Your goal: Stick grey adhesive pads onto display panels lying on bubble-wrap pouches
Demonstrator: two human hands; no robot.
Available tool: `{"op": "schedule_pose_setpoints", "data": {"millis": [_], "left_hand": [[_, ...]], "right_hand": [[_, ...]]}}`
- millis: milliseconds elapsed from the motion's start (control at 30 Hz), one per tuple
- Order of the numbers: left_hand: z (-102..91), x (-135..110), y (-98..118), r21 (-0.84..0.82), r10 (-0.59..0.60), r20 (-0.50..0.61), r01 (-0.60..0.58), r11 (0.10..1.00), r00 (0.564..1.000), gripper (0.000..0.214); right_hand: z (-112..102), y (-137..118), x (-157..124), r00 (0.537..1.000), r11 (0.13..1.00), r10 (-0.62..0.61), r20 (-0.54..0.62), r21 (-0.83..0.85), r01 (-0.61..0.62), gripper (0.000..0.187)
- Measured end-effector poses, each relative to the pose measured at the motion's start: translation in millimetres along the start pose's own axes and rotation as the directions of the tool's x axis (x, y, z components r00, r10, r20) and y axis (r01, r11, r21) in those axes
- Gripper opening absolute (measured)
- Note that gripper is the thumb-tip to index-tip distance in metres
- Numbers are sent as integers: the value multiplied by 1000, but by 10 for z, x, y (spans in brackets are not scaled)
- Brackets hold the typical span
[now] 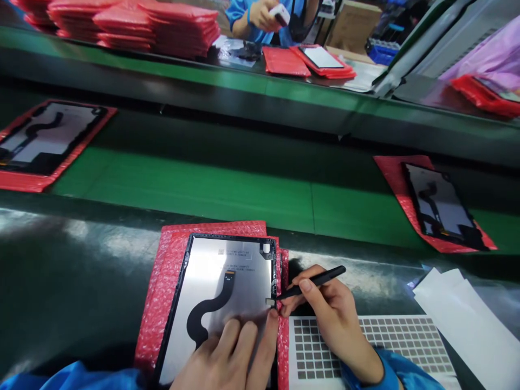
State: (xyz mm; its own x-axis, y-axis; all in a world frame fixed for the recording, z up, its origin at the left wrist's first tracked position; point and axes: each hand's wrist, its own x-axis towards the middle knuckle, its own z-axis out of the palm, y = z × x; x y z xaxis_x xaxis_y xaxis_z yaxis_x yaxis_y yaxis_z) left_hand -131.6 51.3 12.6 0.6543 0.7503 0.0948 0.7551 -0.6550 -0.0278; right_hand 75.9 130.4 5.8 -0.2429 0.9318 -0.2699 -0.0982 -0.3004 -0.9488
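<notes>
A tablet screen panel [211,295] lies back side up, with a silvery back, a black frame and a curved black flex cable [199,314]. Under it are red bubble-wrap bags [152,309]. My left hand [231,357] rests on the panel's lower part, fingers spread, the index fingertip at the right edge just below a small grey sticker [270,301]. Between the fingers of my right hand [329,309] is a slim black pointed tool [317,281]; its tip meets the edge beside that sticker. Below this hand lies a sheet of grey square stickers [398,336].
A green conveyor belt [211,179] crosses ahead, carrying a panel on red wrap at left [60,132] and another at right [439,200]. White paper [467,319] lies at right. Beyond, red bags [162,27] are stacked, and a co-worker's hand [262,16] holds a white device.
</notes>
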Motion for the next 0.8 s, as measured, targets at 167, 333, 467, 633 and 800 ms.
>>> {"op": "schedule_pose_setpoints", "data": {"millis": [167, 333, 467, 633, 800], "left_hand": [[-26, 19, -10, 5, -10, 12, 10, 1000, 1000, 52], [-35, 42, -26, 36, -13, 19, 12, 999, 1000, 57], [-17, 43, -31, 14, -11, 13, 11, 1000, 1000, 58], [14, 32, -49, -58, -32, 42, 34, 998, 999, 62], [7, 69, -60, -186, -63, 14, 64, 981, 998, 75]], "right_hand": [[-6, 14, -11, 1000, 1000, 3, 4, 4, -3, 20], [-13, 45, -1, 1000, 1000, 0, 1, 8, 0, 19], [-8, 28, 2, 1000, 1000, 6, 16, 3, -7, 19], [-10, 17, -6, 1000, 999, -23, -8, 39, 23, 24], [-8, 27, 0, 996, 994, -56, -63, 86, 61, 28]]}}
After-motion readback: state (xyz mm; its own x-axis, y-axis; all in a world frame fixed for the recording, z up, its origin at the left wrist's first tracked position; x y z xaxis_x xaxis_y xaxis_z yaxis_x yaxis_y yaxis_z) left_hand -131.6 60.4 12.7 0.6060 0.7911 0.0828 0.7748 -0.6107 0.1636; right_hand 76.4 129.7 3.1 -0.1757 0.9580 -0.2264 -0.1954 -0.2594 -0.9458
